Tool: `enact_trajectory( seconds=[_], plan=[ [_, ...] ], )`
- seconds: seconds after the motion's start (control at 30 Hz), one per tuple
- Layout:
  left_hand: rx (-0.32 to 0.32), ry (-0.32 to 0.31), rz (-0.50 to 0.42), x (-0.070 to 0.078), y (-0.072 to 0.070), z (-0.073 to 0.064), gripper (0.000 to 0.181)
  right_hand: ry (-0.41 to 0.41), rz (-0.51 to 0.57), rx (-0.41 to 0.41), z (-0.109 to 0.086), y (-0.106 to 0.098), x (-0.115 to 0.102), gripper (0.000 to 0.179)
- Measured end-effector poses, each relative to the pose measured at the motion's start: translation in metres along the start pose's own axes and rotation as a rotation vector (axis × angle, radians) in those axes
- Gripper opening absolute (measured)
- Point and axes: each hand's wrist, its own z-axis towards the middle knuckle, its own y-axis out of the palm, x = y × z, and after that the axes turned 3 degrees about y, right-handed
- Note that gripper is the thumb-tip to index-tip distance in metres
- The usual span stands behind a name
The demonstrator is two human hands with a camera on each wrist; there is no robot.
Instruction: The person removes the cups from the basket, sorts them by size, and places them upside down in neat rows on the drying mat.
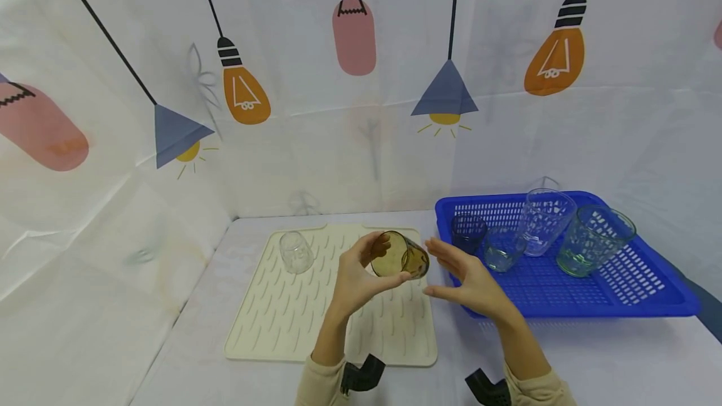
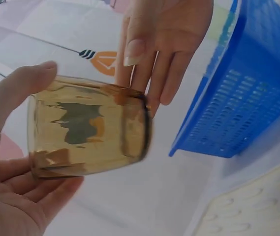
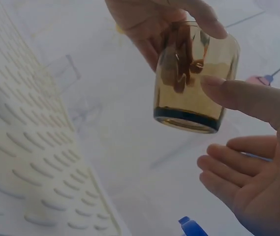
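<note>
Glass of amber tint (image 1: 403, 254) hangs in the air over the right part of a cream mat (image 1: 282, 324), tipped on its side with its mouth towards the left and its base towards the right. The left hand (image 1: 356, 277) has it: that grip is closed around the mouth end, thumb along the near side, fingers on the far side. The right hand (image 1: 465, 281) is raised beside the base with its grip loose and holding nothing, fingers reaching out and thumb well apart from them; whether a fingertip meets the glass I cannot tell. Both forearms come up from the near edge of the bench (image 1: 192, 356) in beige sleeves (image 1: 324, 387), a black mount at each wrist.

The bench is white. The mat, ridged all over, lies towards its left edge, and near the mat's far left corner stands a clear glass (image 1: 296, 252). A blue basket (image 1: 564, 311) takes up the right side, stretching to the bench's right edge. In its left half are a dark glass (image 1: 468, 234), a small clear glass (image 1: 502, 255), a taller clear glass (image 1: 544, 224) leaning over, and a greenish glass (image 1: 592, 243). Behind the far edge hangs a white sheet (image 1: 316, 161) printed with orange bulbs, blue lampshades and pink lamps; more of it covers the left side.
</note>
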Motion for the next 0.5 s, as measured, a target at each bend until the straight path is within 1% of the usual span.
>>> enact_trajectory(
  seconds=[0.1,0.2,0.33,0.43,0.5],
  plan=[
    [0.066,-0.012,-0.125,-0.004,0.003,-0.003,0.067,0.003,0.026,0.021,0.0,0.0,0.005,0.081],
    [0.11,0.025,-0.294,-0.008,0.007,-0.005,0.068,0.029,0.129,0.037,0.001,0.002,0.008,0.08],
    [0.135,0.087,-0.494,-0.012,0.012,-0.006,0.077,0.068,0.34,0.034,0.003,0.008,0.01,0.078],
    [0.142,0.085,-0.576,-0.012,0.015,-0.007,0.083,0.088,0.522,0.018,0.005,0.013,0.01,0.077],
    [0.153,0.059,-0.611,-0.011,0.017,-0.007,0.087,0.079,0.627,0.007,0.006,0.017,0.013,0.075]
  ],
)
